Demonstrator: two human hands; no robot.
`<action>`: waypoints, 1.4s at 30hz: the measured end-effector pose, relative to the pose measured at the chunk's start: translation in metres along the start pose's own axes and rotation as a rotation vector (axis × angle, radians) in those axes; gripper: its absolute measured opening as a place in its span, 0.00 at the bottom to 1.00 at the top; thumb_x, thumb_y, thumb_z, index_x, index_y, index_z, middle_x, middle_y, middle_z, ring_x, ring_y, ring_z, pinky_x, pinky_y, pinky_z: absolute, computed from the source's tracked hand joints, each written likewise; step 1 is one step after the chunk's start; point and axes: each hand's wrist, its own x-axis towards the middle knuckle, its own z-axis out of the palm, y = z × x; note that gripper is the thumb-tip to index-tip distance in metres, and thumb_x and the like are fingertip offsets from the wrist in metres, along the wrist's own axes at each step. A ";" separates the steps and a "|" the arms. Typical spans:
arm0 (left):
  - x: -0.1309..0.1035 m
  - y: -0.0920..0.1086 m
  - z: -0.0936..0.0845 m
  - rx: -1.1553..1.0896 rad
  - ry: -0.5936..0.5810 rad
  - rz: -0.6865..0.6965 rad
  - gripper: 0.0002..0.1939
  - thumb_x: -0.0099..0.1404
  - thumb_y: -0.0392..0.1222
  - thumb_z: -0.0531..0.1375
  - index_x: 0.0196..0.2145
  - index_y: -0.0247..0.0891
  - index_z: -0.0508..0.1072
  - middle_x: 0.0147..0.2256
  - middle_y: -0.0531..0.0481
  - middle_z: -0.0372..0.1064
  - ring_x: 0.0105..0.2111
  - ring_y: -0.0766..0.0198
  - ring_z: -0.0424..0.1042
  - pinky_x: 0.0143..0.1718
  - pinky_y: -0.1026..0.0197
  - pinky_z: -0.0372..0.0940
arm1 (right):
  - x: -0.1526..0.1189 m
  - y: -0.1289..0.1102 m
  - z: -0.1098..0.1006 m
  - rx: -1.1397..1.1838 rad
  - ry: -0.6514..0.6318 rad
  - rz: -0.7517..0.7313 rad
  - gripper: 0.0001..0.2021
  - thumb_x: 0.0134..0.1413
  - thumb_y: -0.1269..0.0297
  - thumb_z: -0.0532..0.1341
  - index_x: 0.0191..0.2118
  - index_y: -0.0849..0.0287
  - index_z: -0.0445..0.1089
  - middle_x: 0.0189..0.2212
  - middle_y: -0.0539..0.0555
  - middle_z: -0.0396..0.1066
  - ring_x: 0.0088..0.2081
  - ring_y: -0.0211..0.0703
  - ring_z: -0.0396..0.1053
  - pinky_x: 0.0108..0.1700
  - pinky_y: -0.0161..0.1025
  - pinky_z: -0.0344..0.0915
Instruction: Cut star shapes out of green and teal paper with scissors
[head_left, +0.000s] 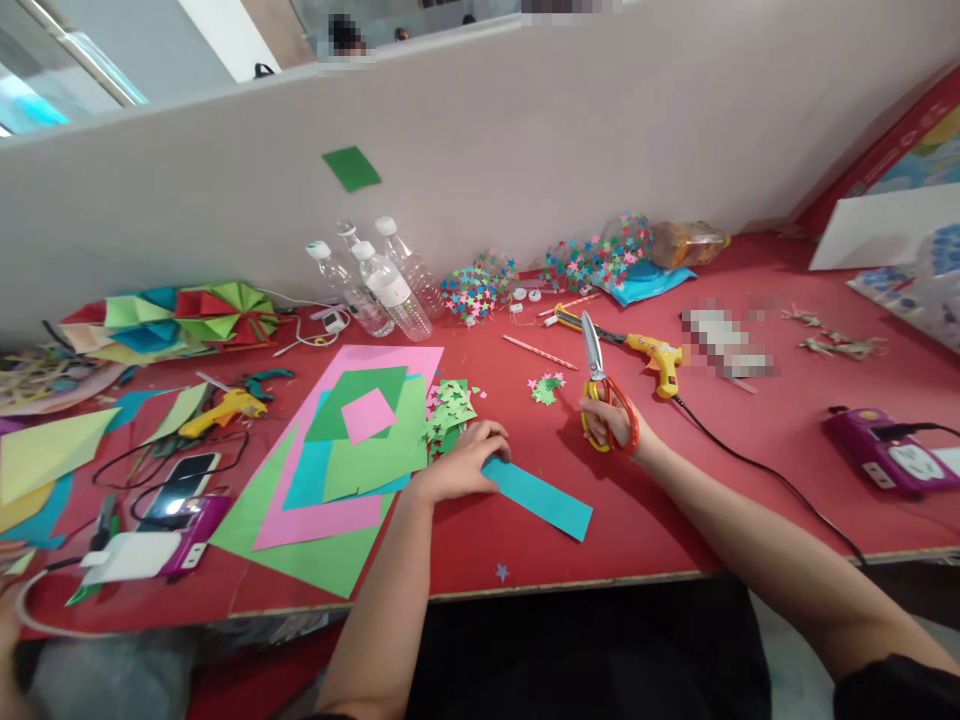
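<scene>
My right hand (616, 420) is closed round the red and yellow handles of a pair of scissors (593, 350). The blades point up and away from me, above the table. My left hand (469, 465) has its thumb and bent fingers on the left end of a blue paper strip (546, 500), which slants down to the right. Beyond that hand lies a pile of cut paper stars (450, 405), green and pink. A smaller heap of stars (546, 388) lies between the two hands. One greyish star (502, 572) is near the front edge.
Coloured paper sheets (375, 450) overlap on my left. A yellow glue gun (660, 360) with a trailing cord lies right, another glue gun (225, 412) left. Plastic bottles (394, 290) and star-covered balls (472, 292) line the partition. A purple power strip (889, 450) sits far right.
</scene>
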 end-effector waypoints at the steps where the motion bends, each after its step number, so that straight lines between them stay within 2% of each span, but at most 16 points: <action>1: 0.000 0.001 0.001 -0.002 0.003 -0.014 0.17 0.50 0.32 0.62 0.38 0.42 0.68 0.50 0.48 0.56 0.55 0.55 0.56 0.58 0.53 0.53 | 0.000 0.000 0.000 0.001 0.009 0.000 0.24 0.54 0.57 0.60 0.12 0.55 0.53 0.07 0.44 0.51 0.11 0.32 0.52 0.22 0.38 0.64; 7: 0.002 0.007 0.003 0.019 0.027 -0.053 0.14 0.49 0.31 0.59 0.35 0.41 0.64 0.48 0.49 0.57 0.53 0.57 0.57 0.56 0.54 0.54 | 0.001 0.002 -0.003 -0.008 0.058 -0.008 0.24 0.54 0.57 0.60 0.12 0.55 0.54 0.07 0.45 0.52 0.11 0.32 0.54 0.24 0.38 0.66; 10: 0.002 0.010 0.005 0.032 0.044 -0.057 0.12 0.50 0.31 0.58 0.33 0.41 0.62 0.46 0.49 0.58 0.49 0.58 0.59 0.52 0.55 0.57 | 0.000 0.000 -0.002 -0.014 0.065 -0.001 0.24 0.53 0.56 0.60 0.11 0.55 0.53 0.06 0.44 0.51 0.10 0.32 0.53 0.24 0.37 0.66; 13: 0.003 0.010 0.006 0.030 0.071 -0.065 0.08 0.53 0.33 0.56 0.31 0.40 0.62 0.39 0.50 0.62 0.42 0.59 0.61 0.46 0.56 0.59 | -0.001 -0.003 0.000 -0.020 0.073 0.006 0.24 0.52 0.55 0.61 0.12 0.55 0.53 0.06 0.44 0.51 0.10 0.32 0.52 0.23 0.37 0.65; 17: 0.010 0.010 0.002 -0.177 0.068 -0.106 0.02 0.57 0.34 0.53 0.29 0.40 0.62 0.32 0.52 0.64 0.34 0.61 0.65 0.39 0.58 0.61 | -0.001 -0.009 -0.003 -0.035 0.098 0.010 0.23 0.50 0.54 0.62 0.14 0.54 0.52 0.06 0.43 0.51 0.10 0.33 0.53 0.23 0.38 0.66; 20: 0.019 0.023 -0.002 -0.289 0.088 -0.062 0.06 0.58 0.38 0.55 0.35 0.41 0.64 0.36 0.51 0.67 0.38 0.61 0.67 0.42 0.58 0.62 | 0.000 -0.013 -0.007 -0.058 0.123 0.007 0.20 0.48 0.54 0.63 0.16 0.54 0.54 0.06 0.43 0.53 0.10 0.34 0.54 0.22 0.37 0.66; 22: 0.025 0.039 0.001 -0.181 0.039 0.020 0.12 0.55 0.40 0.58 0.39 0.42 0.65 0.41 0.49 0.66 0.42 0.59 0.67 0.45 0.58 0.62 | 0.000 -0.015 -0.010 -0.077 0.136 0.004 0.19 0.48 0.55 0.63 0.16 0.55 0.55 0.06 0.43 0.54 0.11 0.33 0.54 0.22 0.36 0.66; 24: 0.030 0.055 0.010 0.002 -0.027 0.044 0.17 0.50 0.42 0.62 0.39 0.41 0.65 0.43 0.46 0.65 0.45 0.53 0.65 0.45 0.56 0.62 | 0.000 -0.017 -0.010 -0.095 0.142 0.004 0.21 0.49 0.56 0.62 0.15 0.55 0.55 0.06 0.43 0.54 0.10 0.33 0.54 0.22 0.36 0.66; 27: 0.035 0.069 0.029 0.142 0.004 -0.008 0.14 0.51 0.37 0.58 0.37 0.39 0.64 0.42 0.43 0.64 0.45 0.51 0.65 0.44 0.54 0.61 | -0.001 -0.018 -0.009 -0.112 0.148 0.005 0.23 0.52 0.56 0.60 0.13 0.55 0.53 0.07 0.43 0.52 0.10 0.33 0.55 0.22 0.36 0.66; 30: 0.035 0.068 0.039 0.087 -0.027 -0.016 0.12 0.53 0.33 0.53 0.37 0.39 0.64 0.41 0.43 0.65 0.44 0.54 0.65 0.45 0.55 0.61 | -0.003 -0.018 -0.006 -0.125 0.153 0.011 0.23 0.52 0.57 0.60 0.12 0.56 0.54 0.07 0.44 0.53 0.10 0.33 0.56 0.23 0.36 0.66; 34: 0.033 0.067 0.039 0.080 -0.045 -0.013 0.10 0.55 0.33 0.52 0.36 0.39 0.64 0.42 0.44 0.65 0.45 0.54 0.65 0.45 0.55 0.61 | -0.004 -0.015 -0.003 -0.137 0.136 0.026 0.23 0.52 0.59 0.60 0.12 0.56 0.54 0.06 0.43 0.52 0.10 0.32 0.55 0.25 0.36 0.67; 36: 0.030 0.070 0.040 0.105 -0.037 -0.031 0.11 0.56 0.36 0.55 0.39 0.40 0.65 0.44 0.43 0.65 0.48 0.52 0.64 0.47 0.53 0.61 | -0.004 -0.014 -0.003 -0.140 0.128 0.032 0.23 0.52 0.59 0.61 0.12 0.56 0.54 0.06 0.43 0.51 0.10 0.32 0.54 0.25 0.36 0.66; 39: 0.026 0.075 0.046 0.187 0.026 -0.028 0.21 0.56 0.47 0.61 0.47 0.40 0.65 0.49 0.40 0.63 0.52 0.46 0.62 0.52 0.48 0.59 | -0.004 -0.011 -0.003 -0.149 0.120 0.032 0.23 0.52 0.58 0.60 0.11 0.56 0.54 0.06 0.43 0.51 0.10 0.32 0.54 0.24 0.35 0.65; 42: 0.026 0.076 0.056 0.312 0.099 0.032 0.20 0.61 0.48 0.59 0.49 0.38 0.65 0.49 0.39 0.64 0.53 0.46 0.62 0.54 0.46 0.58 | -0.002 -0.008 -0.003 -0.158 0.113 0.032 0.24 0.53 0.58 0.60 0.11 0.55 0.54 0.05 0.44 0.51 0.10 0.32 0.54 0.24 0.36 0.65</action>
